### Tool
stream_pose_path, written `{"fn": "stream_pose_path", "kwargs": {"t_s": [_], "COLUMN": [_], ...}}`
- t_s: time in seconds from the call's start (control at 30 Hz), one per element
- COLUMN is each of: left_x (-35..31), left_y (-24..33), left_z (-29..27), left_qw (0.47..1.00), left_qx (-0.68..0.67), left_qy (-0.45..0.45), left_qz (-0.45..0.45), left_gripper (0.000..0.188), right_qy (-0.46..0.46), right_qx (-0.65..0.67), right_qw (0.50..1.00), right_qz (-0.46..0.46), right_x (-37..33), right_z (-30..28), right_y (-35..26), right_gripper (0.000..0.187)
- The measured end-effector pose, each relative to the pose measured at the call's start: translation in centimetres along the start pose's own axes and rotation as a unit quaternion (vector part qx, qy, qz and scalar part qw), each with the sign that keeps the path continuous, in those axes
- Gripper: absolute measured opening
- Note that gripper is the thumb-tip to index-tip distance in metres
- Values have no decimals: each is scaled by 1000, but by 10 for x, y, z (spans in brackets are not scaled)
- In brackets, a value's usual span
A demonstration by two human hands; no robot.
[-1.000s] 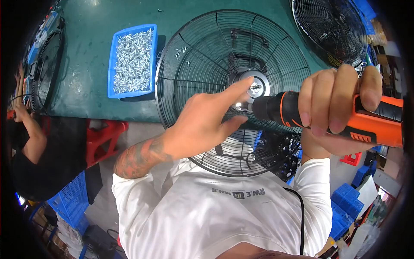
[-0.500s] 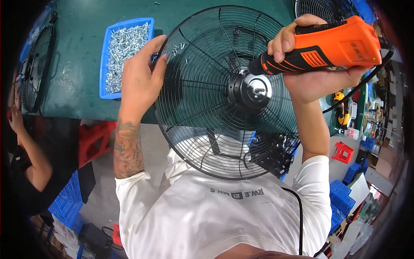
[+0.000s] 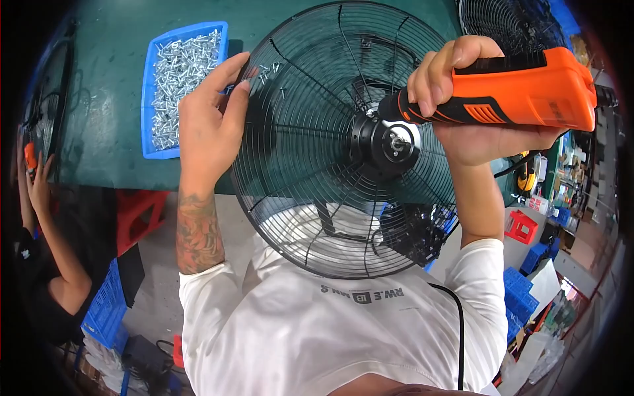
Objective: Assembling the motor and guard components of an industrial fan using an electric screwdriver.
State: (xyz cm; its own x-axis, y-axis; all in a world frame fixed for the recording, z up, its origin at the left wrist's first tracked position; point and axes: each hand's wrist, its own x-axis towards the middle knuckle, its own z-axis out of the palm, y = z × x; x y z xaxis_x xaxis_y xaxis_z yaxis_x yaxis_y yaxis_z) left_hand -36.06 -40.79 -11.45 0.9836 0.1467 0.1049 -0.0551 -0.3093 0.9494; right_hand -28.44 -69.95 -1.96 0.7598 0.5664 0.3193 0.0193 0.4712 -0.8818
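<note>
In front of me a round black wire fan guard point(image 3: 297, 129) stands tilted at the table's near edge, with a dark motor point(image 3: 386, 148) with a silver face at its centre. My left hand point(image 3: 214, 122) pinches the guard's left rim between thumb and fingers. My right hand point(image 3: 465, 109) is wrapped round an orange and black electric screwdriver point(image 3: 522, 92), held sideways. Its black nose meets the upper side of the motor. The bit's tip is hidden, so I cannot tell whether it sits on a screw.
A blue tray point(image 3: 148, 112) full of silver screws stands left of the guard on the green table point(image 3: 112, 132). Several loose screws lie behind the wires. Another fan guard point(image 3: 492, 23) is at the back right. At far left, a co-worker's hands point(image 3: 38, 185) are near an orange tool.
The screwdriver's rear end has dipped slightly while its nose stays by the motor. My left hand keeps its hold on the rim. The co-worker's hands have shifted, and an orange tool shows there.
</note>
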Motion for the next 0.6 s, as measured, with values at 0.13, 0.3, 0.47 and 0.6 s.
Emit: {"fn": "stream_pose_path", "kwargs": {"t_s": [0.13, 0.3, 0.47, 0.6], "left_x": [-1, 1, -2, 3], "left_y": [7, 3, 12, 2], "left_z": [0, 2, -1, -20], "left_qw": [1000, 1000, 999, 994], "left_qx": [-2, 11, 10, -61], "left_qy": [2, 7, 20, 93], "left_qz": [-16, -7, -40, -14], "left_gripper": [35, 35, 32, 30], "right_qy": [-21, -6, 62, 104], "right_qx": [-28, 0, 0, 18], "right_qw": [999, 1000, 998, 994], "right_qz": [-18, 4, 34, 1], "right_x": [-1, -1, -4, -3], "right_z": [3, 3, 15, 24], "right_y": [5, 11, 14, 14], "right_gripper": [120, 125, 130, 135]}}
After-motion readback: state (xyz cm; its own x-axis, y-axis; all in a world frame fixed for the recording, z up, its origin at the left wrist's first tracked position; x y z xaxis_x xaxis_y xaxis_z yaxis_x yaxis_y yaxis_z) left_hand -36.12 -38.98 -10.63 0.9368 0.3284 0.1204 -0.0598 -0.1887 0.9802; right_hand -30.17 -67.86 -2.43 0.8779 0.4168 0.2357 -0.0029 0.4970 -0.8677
